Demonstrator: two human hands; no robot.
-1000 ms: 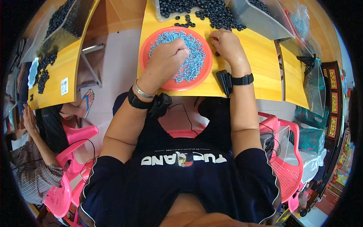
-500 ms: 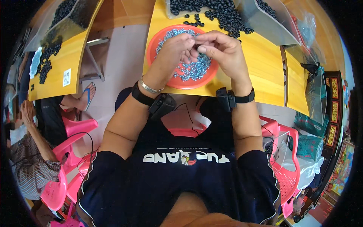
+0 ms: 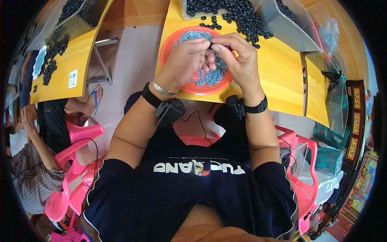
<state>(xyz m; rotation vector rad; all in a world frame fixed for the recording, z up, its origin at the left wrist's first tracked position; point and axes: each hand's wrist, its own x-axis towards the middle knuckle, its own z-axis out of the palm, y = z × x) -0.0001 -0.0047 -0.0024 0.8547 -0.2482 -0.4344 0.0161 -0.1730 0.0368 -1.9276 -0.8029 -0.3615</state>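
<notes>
- A black ring (image 3: 211, 46) is pinched by the right hand (image 3: 241, 59), above the red plate (image 3: 201, 91).
- The left hand (image 3: 186, 60) is held beside it, fingers partly curled; its grip cannot be told.
- Blue pieces (image 3: 212, 79) are spread in the plate.
</notes>
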